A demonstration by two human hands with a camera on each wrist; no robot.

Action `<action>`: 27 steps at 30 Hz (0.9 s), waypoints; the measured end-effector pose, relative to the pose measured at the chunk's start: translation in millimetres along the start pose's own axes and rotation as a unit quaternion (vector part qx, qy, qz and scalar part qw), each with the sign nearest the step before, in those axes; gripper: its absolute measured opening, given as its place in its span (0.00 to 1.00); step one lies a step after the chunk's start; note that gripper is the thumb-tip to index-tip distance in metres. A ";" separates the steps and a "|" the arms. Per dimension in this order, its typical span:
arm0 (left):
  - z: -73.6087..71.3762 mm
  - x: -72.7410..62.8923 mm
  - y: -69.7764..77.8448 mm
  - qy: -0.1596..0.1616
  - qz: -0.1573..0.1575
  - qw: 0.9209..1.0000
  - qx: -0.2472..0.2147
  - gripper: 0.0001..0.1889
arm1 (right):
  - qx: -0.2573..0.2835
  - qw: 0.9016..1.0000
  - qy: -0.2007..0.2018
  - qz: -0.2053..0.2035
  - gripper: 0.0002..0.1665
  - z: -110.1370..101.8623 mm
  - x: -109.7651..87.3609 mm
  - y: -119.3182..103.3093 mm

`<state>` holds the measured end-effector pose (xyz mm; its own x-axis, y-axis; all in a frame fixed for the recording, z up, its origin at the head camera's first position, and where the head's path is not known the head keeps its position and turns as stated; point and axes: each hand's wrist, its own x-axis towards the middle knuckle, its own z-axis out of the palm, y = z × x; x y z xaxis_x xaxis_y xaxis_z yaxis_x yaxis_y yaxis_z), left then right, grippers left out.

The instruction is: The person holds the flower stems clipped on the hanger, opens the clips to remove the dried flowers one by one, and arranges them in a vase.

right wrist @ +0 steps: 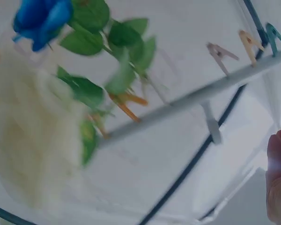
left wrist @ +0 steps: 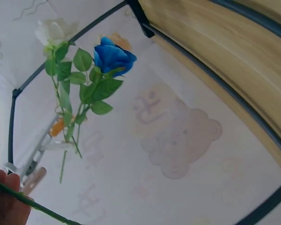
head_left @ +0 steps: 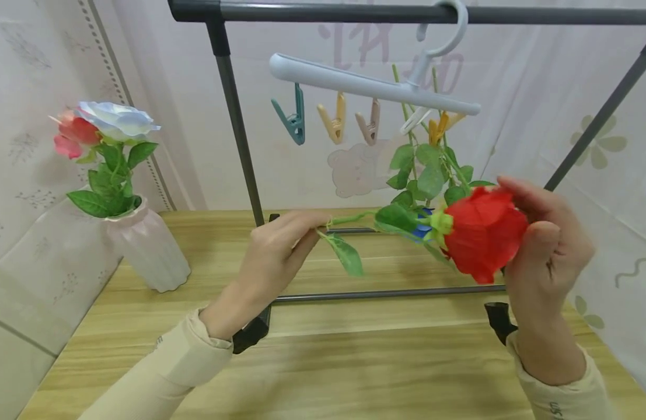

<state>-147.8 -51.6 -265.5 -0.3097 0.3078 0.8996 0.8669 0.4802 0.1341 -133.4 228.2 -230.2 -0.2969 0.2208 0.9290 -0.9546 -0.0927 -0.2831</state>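
Observation:
My left hand (head_left: 278,245) pinches the green stem of a red artificial rose (head_left: 485,233), which lies nearly level with its bloom to the right. Part of that stem (left wrist: 37,206) crosses the bottom corner of the left wrist view. Beside the bloom, my right hand (head_left: 556,251) has its fingers loosely bent, with the thumb in front and fingertips right at the petals. Behind the red rose, a blue rose (left wrist: 114,57) and a white rose (left wrist: 56,33) hang head down from clips on a pale hanger (head_left: 349,81). The red bloom covers most of them in the head view.
A dark rack bar (head_left: 323,11) carries the hanger. Teal (head_left: 297,119), yellow (head_left: 333,119) and beige (head_left: 371,122) clips hang with no flower. At left, a white vase (head_left: 149,251) holds pink and pale blue flowers. The rack's lower rails (head_left: 386,294) cross the wooden table (head_left: 354,361).

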 end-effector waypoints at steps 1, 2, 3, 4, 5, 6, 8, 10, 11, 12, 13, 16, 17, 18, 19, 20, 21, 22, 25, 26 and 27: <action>-3.4 -3.8 -2.0 0.008 -0.005 1.000 0.002 0.12 | -0.018 1.000 0.002 0.008 0.32 -0.3 -2.8 4.5; -7.2 -7.5 -3.9 0.019 -0.012 1.000 0.006 0.11 | -0.048 0.999 -0.009 0.021 0.30 -0.6 -6.3 9.3; -11.3 -11.4 -5.9 0.032 -0.022 0.999 0.008 0.12 | -0.085 0.995 -0.029 0.036 0.28 -1.5 -10.3 15.4; -15.5 -15.1 -7.9 0.048 -0.033 0.998 0.008 0.12 | -0.119 0.990 -0.056 0.057 0.24 -2.5 -15.4 22.1; -20.0 -18.7 -9.7 0.064 -0.046 0.997 0.004 0.11 | -0.166 0.979 -0.092 0.076 0.21 -3.9 -20.5 29.2; -24.9 -21.9 -11.0 0.080 -0.060 0.995 -0.006 0.11 | -0.217 0.964 -0.124 0.089 0.18 -4.9 -26.2 37.1; -35.4 -27.3 -13.8 0.115 -0.081 0.990 -0.024 0.09 | -0.296 0.931 -0.179 0.116 0.15 -7.1 -36.8 53.2; -47.0 -32.4 -16.2 0.146 -0.091 0.983 -0.058 0.07 | -0.348 0.902 -0.211 0.144 0.18 -10.0 -45.8 68.5; -53.1 -34.6 -17.5 0.158 -0.094 0.980 -0.073 0.06 | -0.369 0.890 -0.219 0.155 0.20 -11.5 -48.8 75.3; -59.4 -36.7 -18.7 0.171 -0.096 0.977 -0.086 0.05 | -0.387 0.879 -0.221 0.169 0.22 -13.1 -51.6 82.0; -65.4 -38.8 -19.8 0.185 -0.099 0.973 -0.098 0.05 | -0.399 0.870 -0.224 0.183 0.24 -14.9 -53.3 88.1; -83.1 -43.9 -23.2 0.222 -0.120 0.954 -0.162 0.06 | -0.419 0.852 -0.222 0.223 0.30 -17.6 -54.6 104.7; -88.5 -45.0 -24.2 0.235 -0.133 0.946 -0.180 0.06 | -0.421 0.848 -0.217 0.237 0.32 -17.8 -54.5 110.3; -93.8 -45.9 -24.9 0.246 -0.144 0.937 -0.204 0.07 | -0.423 0.844 -0.213 0.251 0.34 -17.4 -54.4 115.3; -98.6 -46.7 -25.6 0.257 -0.154 0.928 -0.222 0.07 | -0.422 0.842 -0.208 0.263 0.35 -16.9 -54.0 119.8; -103.0 -47.3 -25.9 0.268 -0.162 0.919 -0.240 0.07 | -0.423 0.839 -0.202 0.274 0.37 -16.3 -53.7 123.8; -107.0 -47.6 -26.0 0.278 -0.170 0.912 -0.249 0.07 | -0.424 0.837 -0.195 0.285 0.38 -15.3 -53.6 127.8; -110.6 -48.2 -25.9 0.287 -0.176 0.907 -0.254 0.08 | -0.421 0.837 -0.187 0.297 0.38 -14.0 -53.6 131.3; -118.9 -49.3 -25.8 0.307 -0.185 0.897 -0.258 0.09 | -0.414 0.836 -0.168 0.319 0.37 -9.3 -54.0 139.4; -121.1 -49.5 -25.8 0.314 -0.189 0.894 -0.258 0.09 | -0.411 0.837 -0.163 0.322 0.36 -6.9 -54.4 140.8; -123.2 -49.7 -26.0 0.319 -0.192 0.892 -0.257 0.09 | -0.407 0.839 -0.158 0.324 0.34 -4.1 -55.0 141.5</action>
<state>-106.8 -180.5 -262.5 -0.4783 -0.4076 0.7779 0.8604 -0.0403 0.5080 -252.2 206.9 -322.4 -0.8619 0.0998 0.4971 -0.3332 0.6276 -0.7036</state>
